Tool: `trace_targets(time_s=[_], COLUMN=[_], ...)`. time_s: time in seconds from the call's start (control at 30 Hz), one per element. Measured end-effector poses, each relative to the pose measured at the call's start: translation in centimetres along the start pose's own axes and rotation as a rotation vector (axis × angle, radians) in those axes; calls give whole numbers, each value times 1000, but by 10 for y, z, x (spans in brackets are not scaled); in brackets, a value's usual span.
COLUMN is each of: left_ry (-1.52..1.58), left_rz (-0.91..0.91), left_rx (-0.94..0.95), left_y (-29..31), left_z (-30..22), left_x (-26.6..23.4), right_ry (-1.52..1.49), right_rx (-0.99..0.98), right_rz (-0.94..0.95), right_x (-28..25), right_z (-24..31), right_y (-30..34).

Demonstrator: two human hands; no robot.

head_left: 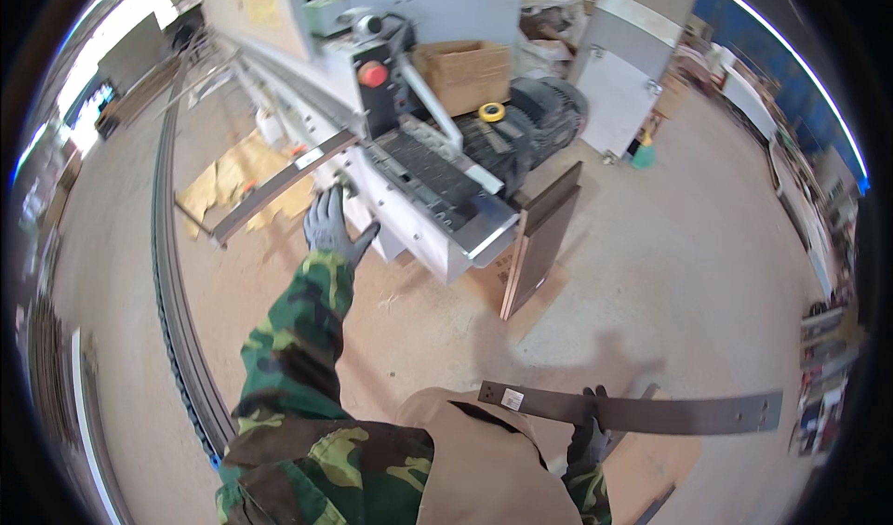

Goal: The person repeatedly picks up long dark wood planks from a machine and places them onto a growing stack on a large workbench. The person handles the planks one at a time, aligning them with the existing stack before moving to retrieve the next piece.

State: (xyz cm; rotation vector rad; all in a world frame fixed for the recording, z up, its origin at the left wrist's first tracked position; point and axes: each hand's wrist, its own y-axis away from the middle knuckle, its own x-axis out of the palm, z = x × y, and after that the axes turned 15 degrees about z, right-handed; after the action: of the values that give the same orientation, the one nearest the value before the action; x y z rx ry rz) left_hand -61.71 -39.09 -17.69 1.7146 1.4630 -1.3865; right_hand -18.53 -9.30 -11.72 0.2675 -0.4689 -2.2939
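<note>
My left hand (329, 229), in a grey glove, reaches forward with its fingers stretched out and thumb apart. Its fingertips are at the side of a white machine (446, 257), close to a small knob (346, 185); whether they touch it I cannot tell. Just above the hand, a dark brown strip (270, 190) with a white label slants from the machine's edge out to the left. Down at my right side, my right hand (586, 437), in a dark glove, is closed round a long brown board (670, 415) with drilled holes and a white label.
A red button (373, 75) tops the machine's control post. Behind stand a cardboard box (465, 71) and a motor (549, 111). Brown panels (544, 241) lean upright at the machine's near end. A long rail (167, 274) runs along the left, with a tan sheet (233, 172) on the floor beyond.
</note>
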Motion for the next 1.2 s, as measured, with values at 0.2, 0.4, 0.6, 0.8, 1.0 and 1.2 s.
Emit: trace_targets(time_s=[0.2,0.4,0.6,0.8,1.0,1.2], left_ry=[-344,-133,230,-125,35,129], left_rz=[372,602,555,601,776,1055], left_rx=[-379,-529,-214,-381,116,912], left_y=[-29,-31,12,30,34,30], left_z=[55,103,92,15,-215,-473], left_x=[-13,-16,7,26,83,110], right_ry=[-275,-260,60,-987,-1287,-1317], right_rx=[-143,-296,-426,-245,-430,-517], right_rz=[-71,25,-124,-255,-940,-1145], right_x=[-62,-134,-149,-158,-222,-233], right_z=[-31,-58,-84,-106,-152,-186], right_y=[9,47,101,134,125,131])
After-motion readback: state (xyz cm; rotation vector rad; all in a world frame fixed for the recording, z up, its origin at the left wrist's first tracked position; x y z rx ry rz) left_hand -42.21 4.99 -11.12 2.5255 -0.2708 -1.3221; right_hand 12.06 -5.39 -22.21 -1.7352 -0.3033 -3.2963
